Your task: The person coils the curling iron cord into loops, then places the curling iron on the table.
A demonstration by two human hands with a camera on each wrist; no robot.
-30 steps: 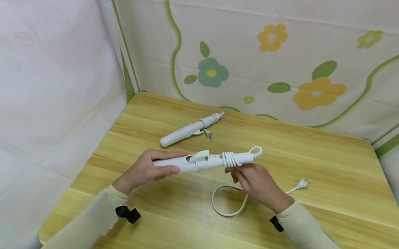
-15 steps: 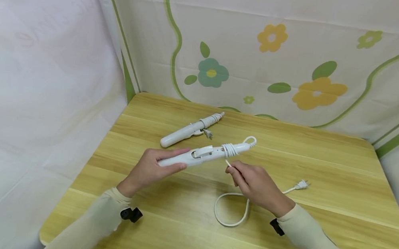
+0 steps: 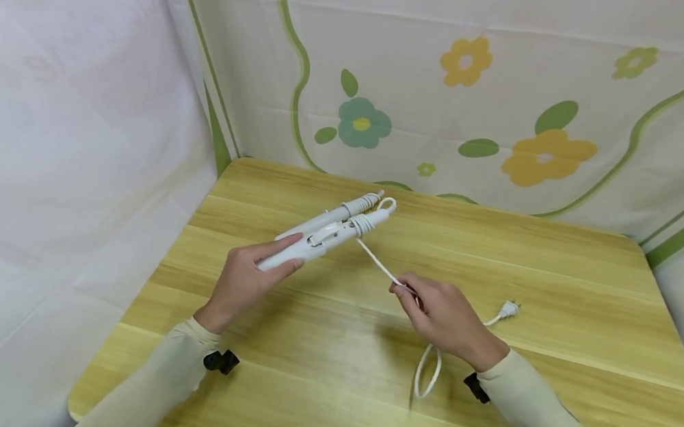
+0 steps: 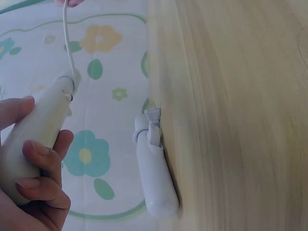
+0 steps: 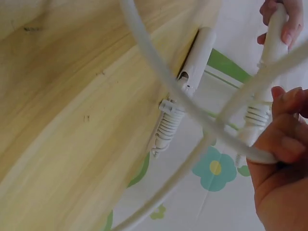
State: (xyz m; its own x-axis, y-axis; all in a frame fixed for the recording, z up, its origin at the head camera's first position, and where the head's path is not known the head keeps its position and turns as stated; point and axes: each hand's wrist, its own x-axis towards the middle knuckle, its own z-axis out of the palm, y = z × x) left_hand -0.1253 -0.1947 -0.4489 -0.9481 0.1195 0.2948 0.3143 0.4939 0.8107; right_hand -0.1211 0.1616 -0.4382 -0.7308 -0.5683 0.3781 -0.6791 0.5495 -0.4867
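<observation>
My left hand [image 3: 239, 279] grips the thick end of a white stick-shaped electric appliance [image 3: 314, 246], fingers curled round it in the left wrist view. The appliance points up and right, a lever standing on its side. Coils of its white power cord [image 3: 379, 262] wrap its thin end, where the cord also makes a small loop. My right hand [image 3: 446, 318] pinches the cord, which runs taut to the coils. Below this hand hangs a slack loop, and the plug [image 3: 509, 309] shows beyond the wrist. A similar appliance [image 4: 156, 183] with its cord wound lies on the table, partly hidden in the head view.
The wooden table [image 3: 331, 391] spreads under both hands. A white cloth with printed flowers [image 3: 363, 123] stands behind its back edge, and another pale cloth [image 3: 76, 147] hangs along the left. Each wrist wears a black camera mount [image 3: 221, 361].
My left hand has tilted the appliance up and moved it left, over the lying one. The cord between it and my right hand has grown longer; the slack loop has shifted right and narrowed.
</observation>
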